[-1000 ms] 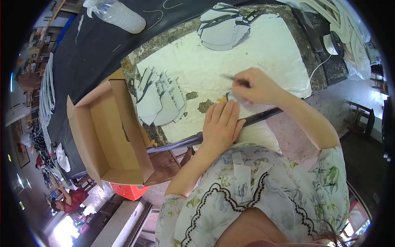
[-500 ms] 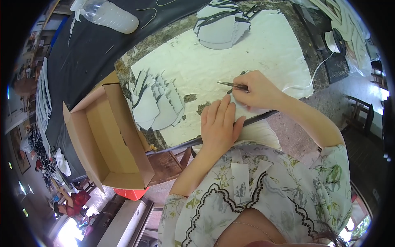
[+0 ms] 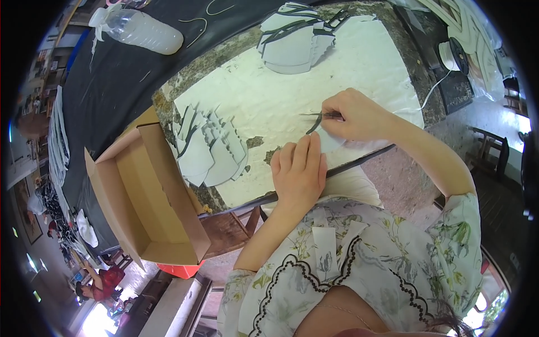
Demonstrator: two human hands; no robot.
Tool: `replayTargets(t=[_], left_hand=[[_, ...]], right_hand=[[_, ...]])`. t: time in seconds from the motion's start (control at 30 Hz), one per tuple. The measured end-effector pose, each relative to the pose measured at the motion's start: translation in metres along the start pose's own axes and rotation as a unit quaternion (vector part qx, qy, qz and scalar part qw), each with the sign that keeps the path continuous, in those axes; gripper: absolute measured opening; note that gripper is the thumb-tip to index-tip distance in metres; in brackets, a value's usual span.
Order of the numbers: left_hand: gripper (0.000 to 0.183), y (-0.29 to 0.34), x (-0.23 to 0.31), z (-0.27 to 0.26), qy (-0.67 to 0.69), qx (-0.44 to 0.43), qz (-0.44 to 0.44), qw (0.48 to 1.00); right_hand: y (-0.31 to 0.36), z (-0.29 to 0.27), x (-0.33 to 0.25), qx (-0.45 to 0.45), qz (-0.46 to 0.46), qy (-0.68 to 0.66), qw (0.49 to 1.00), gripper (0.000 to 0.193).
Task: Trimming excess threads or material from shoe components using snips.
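Observation:
My left hand (image 3: 299,174) lies flat near the front edge of the board, fingers stretched out together. Its fingertips rest against a pale grey cut piece (image 3: 330,144) with a black strip (image 3: 315,123) along its edge. In my right hand (image 3: 355,115), just above and to the right, a slim pointed metal tool (image 3: 335,115) is gripped, its tip pointing left over the strip. My fingers hide much of the tool, so its exact kind is unclear. Similar grey pieces with black strips and notched edges form a left stack (image 3: 210,149) and a far stack (image 3: 289,48).
White paper (image 3: 269,106) covers the stone-like board. An open cardboard box (image 3: 185,199) stands at its left. Beyond lie a clear plastic bottle (image 3: 147,33) and loose cord (image 3: 196,32). A spool of white cord (image 3: 449,56) sits at the right. Someone in red (image 3: 104,283) is far left.
The right hand has turned slightly, and more of its tool is covered by the fingers. White cord that ran near my right wrist no longer shows there. The view has shifted a little.

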State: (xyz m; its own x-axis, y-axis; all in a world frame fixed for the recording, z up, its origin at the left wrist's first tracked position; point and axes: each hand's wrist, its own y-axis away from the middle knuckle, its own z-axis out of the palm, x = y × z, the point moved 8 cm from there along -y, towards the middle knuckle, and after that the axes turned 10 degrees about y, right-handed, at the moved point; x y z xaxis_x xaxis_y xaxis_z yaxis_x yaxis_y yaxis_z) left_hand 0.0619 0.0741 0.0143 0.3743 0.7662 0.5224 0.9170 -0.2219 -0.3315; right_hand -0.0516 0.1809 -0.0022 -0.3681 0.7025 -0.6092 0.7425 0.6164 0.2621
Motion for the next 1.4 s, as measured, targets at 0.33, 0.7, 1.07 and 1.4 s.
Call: replayTargets(t=[0.33, 0.7, 1.07, 1.4], left_hand=[[0.045, -0.008, -0.001, 0.0, 0.011, -0.03, 0.005, 0.999], [0.049, -0.017, 0.003, 0.004, -0.024, -0.072, 0.038, 0.996], [0.048, -0.028, 0.005, 0.007, -0.009, -0.064, 0.054, 0.996], [0.049, -0.034, 0.008, 0.015, -0.071, -0.051, 0.086, 0.992]], right_hand=[[-0.005, -0.006, -0.004, 0.01, -0.023, 0.051, 0.998, 0.016], [-0.018, -0.019, -0.005, -0.051, -0.055, 0.056, 0.996, 0.016], [-0.014, -0.015, -0.003, -0.017, -0.012, 0.137, 0.99, 0.015], [-0.021, -0.027, 0.028, -0.124, 0.045, -0.028, 0.991, 0.018]])
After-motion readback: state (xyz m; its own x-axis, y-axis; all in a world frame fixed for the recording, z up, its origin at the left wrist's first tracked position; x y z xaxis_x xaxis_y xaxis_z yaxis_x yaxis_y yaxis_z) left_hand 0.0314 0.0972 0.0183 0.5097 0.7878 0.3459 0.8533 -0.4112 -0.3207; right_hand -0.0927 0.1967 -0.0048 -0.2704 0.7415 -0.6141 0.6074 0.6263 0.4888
